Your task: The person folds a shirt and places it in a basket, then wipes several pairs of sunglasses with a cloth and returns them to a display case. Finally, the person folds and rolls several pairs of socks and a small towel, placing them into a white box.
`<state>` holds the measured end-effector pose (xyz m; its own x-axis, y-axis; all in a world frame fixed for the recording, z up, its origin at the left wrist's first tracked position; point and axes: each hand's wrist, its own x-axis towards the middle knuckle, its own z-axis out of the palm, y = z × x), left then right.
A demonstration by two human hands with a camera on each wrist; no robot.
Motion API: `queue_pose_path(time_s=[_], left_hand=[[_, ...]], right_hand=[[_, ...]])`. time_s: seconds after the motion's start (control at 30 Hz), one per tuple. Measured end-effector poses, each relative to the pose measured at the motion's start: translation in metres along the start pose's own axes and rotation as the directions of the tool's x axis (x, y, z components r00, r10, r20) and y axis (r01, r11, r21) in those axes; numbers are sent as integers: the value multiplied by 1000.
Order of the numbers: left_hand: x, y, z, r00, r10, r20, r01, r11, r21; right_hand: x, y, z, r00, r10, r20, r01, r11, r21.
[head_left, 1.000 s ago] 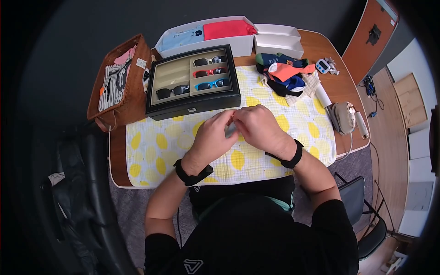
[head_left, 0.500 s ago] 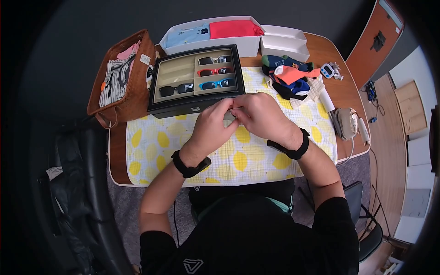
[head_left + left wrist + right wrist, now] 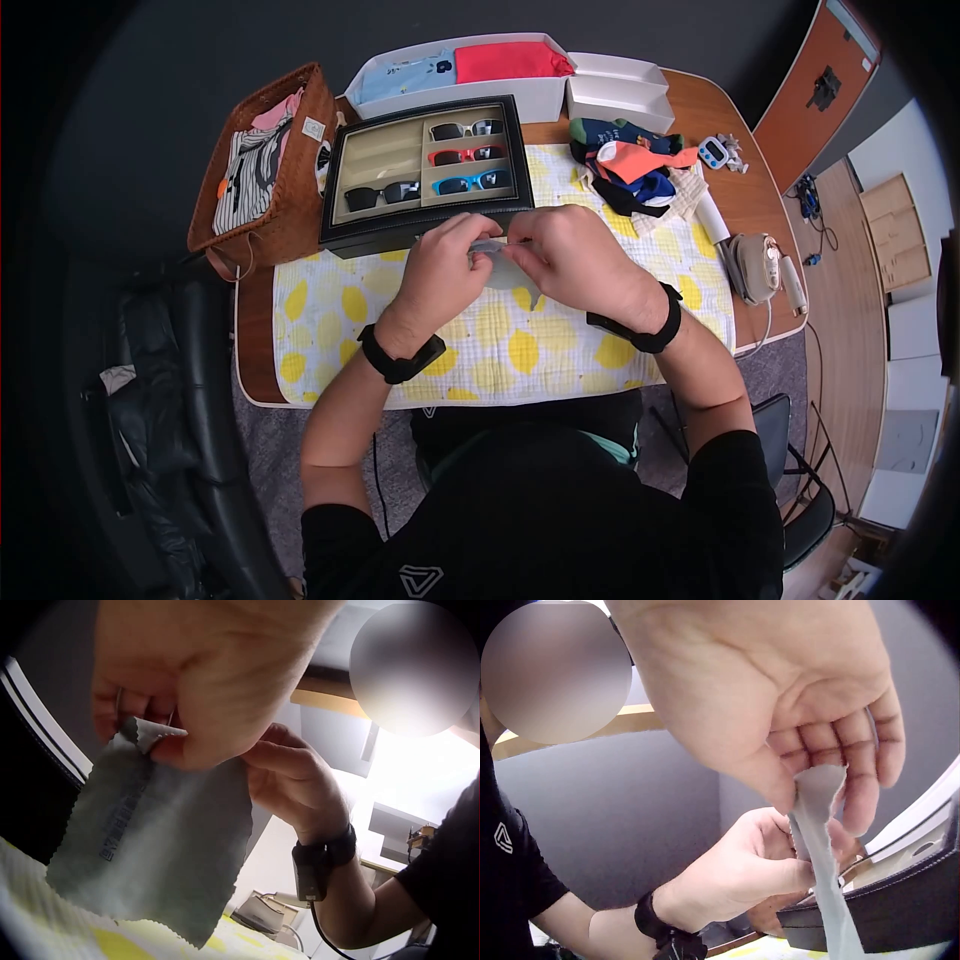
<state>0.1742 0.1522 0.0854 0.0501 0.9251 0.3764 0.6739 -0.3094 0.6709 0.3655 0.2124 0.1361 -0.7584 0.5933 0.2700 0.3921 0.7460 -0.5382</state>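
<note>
A grey lens cleaning cloth (image 3: 165, 840) with zigzag edges and small dark printing hangs between both hands. My left hand (image 3: 435, 282) pinches its upper edge between thumb and fingers, where a corner folds over. Close beside it, my right hand (image 3: 590, 268) pinches the other upper end; in the right wrist view the cloth (image 3: 825, 855) appears nearly edge-on under the thumb. Just beyond the hands stands a black glasses case (image 3: 340, 240) with a clear window. Inside are black sunglasses (image 3: 382, 195), blue sunglasses (image 3: 472, 182), red sunglasses (image 3: 467, 155) and a light-framed pair (image 3: 466, 130).
A wicker basket (image 3: 290, 190) of clothes stands at the left. Behind are a white box (image 3: 520, 97) with folded clothes and a smaller white box (image 3: 620, 103). Socks (image 3: 640, 165), a timer (image 3: 713, 152) and a beige pouch (image 3: 752, 268) lie at right. A lemon-print cloth (image 3: 480, 360) covers the table.
Both hands have shifted slightly away from the body, and the left has moved a little left. The grey cloth, mostly hidden between the hands before, now hangs spread out below them.
</note>
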Motion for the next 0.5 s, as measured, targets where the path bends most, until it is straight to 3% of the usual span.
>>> queue_pose_path(time_s=[0.3, 0.37, 0.5], left_hand=[[5, 4, -7, 998, 59, 17, -58, 997, -57], [4, -4, -3, 992, 114, -58, -118, 991, -57], [6, -11, -9, 995, 44, -85, -60, 980, -192]], right_hand=[[17, -4, -1, 1000, -15, 18, 14, 997, 72], [18, -4, -2, 999, -8, 49, 6, 999, 52], [24, 3, -4, 997, 31, 65, -35, 998, 58]])
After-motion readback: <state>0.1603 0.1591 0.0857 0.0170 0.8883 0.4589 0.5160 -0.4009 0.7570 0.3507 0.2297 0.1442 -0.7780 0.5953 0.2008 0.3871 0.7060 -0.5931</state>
